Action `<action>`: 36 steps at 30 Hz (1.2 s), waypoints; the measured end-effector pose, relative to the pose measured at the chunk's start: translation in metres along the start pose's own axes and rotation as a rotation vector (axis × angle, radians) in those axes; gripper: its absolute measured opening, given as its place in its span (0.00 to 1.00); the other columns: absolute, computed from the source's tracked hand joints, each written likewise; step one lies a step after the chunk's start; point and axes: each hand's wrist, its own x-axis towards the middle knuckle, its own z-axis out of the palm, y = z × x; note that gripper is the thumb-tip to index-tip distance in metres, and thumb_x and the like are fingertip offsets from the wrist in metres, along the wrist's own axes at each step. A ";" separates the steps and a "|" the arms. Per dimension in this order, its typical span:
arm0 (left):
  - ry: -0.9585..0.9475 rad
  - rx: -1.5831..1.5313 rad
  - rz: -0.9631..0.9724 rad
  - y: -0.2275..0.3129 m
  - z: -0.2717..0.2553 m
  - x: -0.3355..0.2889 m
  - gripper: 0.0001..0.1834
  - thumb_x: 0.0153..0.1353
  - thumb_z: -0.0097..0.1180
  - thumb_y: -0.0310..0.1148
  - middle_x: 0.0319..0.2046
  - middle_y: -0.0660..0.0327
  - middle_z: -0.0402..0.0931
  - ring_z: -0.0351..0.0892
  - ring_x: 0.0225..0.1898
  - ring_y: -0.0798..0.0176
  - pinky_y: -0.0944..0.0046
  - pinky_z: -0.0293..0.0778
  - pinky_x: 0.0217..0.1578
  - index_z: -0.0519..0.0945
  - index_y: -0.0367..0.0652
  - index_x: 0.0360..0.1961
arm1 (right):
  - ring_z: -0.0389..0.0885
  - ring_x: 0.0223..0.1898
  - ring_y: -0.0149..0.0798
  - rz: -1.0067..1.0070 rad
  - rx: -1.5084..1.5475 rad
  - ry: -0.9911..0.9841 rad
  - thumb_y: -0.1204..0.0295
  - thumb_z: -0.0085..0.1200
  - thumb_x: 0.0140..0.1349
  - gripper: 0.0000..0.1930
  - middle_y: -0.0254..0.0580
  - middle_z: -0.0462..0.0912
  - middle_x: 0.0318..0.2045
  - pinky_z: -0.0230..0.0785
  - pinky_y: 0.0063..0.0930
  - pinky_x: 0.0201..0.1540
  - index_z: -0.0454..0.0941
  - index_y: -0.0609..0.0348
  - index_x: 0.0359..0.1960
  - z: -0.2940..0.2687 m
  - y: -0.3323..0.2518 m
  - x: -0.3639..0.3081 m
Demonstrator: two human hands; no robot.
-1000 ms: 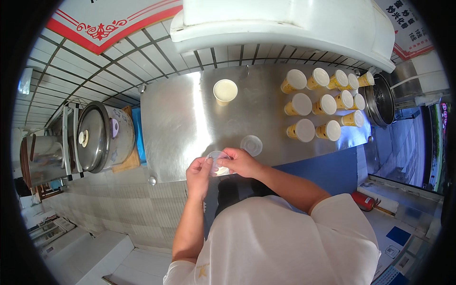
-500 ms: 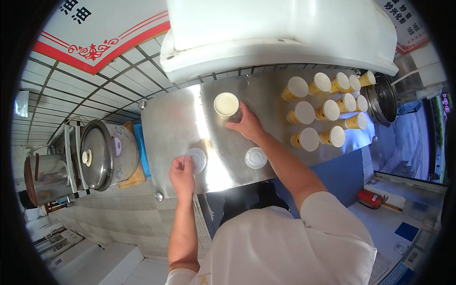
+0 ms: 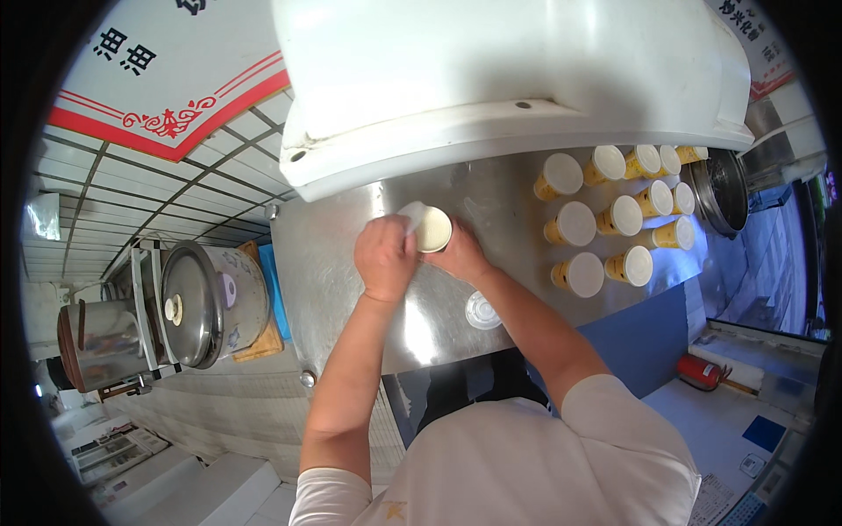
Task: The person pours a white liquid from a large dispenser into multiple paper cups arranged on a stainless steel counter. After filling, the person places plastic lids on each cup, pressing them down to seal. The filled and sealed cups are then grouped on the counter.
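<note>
A paper cup (image 3: 434,228) filled with a pale creamy liquid stands uncovered on the steel table. My right hand (image 3: 462,255) is closed around its right and near side. From the left, my left hand (image 3: 386,254) pinches a translucent plastic lid (image 3: 411,213), which is tilted at the left edge of the cup's rim. Whether the lid touches the rim I cannot tell. A second clear lid (image 3: 483,310) lies on the table beneath my right forearm.
Several yellow cups with white lids (image 3: 575,223) stand in rows on the right of the steel table (image 3: 329,263). A white overhanging unit (image 3: 509,79) is at the far side. On the left is a big lidded pot (image 3: 215,302); a round dark pan (image 3: 721,193) is at the far right.
My left hand has carried the lid from the near left up to the cup's rim. My right hand has closed on the cup. The whole view has shifted slightly.
</note>
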 end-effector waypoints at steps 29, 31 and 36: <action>-0.449 0.123 0.193 0.049 -0.030 -0.068 0.36 0.60 0.62 0.50 0.63 0.44 0.69 0.68 0.64 0.39 0.43 0.65 0.64 0.73 0.36 0.63 | 0.76 0.55 0.57 -0.214 -0.038 -0.163 0.64 0.63 0.55 0.25 0.51 0.80 0.52 0.67 0.48 0.60 0.75 0.57 0.55 -0.001 -0.001 -0.077; -0.488 0.150 0.162 0.051 -0.028 -0.070 0.35 0.62 0.60 0.48 0.66 0.44 0.67 0.64 0.68 0.41 0.44 0.60 0.67 0.72 0.37 0.65 | 0.76 0.55 0.56 -0.181 -0.054 -0.200 0.64 0.62 0.56 0.24 0.51 0.80 0.52 0.67 0.48 0.60 0.75 0.57 0.54 0.001 0.000 -0.076; -0.435 0.255 0.121 0.058 -0.014 -0.085 0.31 0.64 0.56 0.44 0.68 0.43 0.64 0.62 0.69 0.38 0.39 0.58 0.68 0.72 0.41 0.66 | 0.76 0.54 0.55 -0.140 -0.135 -0.211 0.63 0.59 0.59 0.21 0.51 0.81 0.49 0.65 0.48 0.62 0.76 0.59 0.52 0.000 -0.002 -0.080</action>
